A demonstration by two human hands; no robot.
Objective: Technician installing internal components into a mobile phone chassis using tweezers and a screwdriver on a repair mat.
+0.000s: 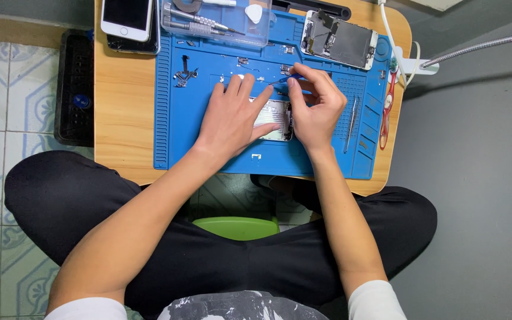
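Head view: left hand [232,115] lying flat, pressing the opened phone [275,118] at the blue mat's [208,154] middle; right hand [315,109] pinching a blue tool [281,80] just beside the phone.

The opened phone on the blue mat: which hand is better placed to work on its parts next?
Probably the right hand: it pinches a thin blue tool just above the opened phone. The left hand lies flat on the phone, steadying it.

A: What sort of place is this?
B: A home phone-repair corner: small wooden bench [125,118] on tiled floor [7,106], blue repair mat [208,154], screwdrivers [194,26], a dismantled phone [339,40].
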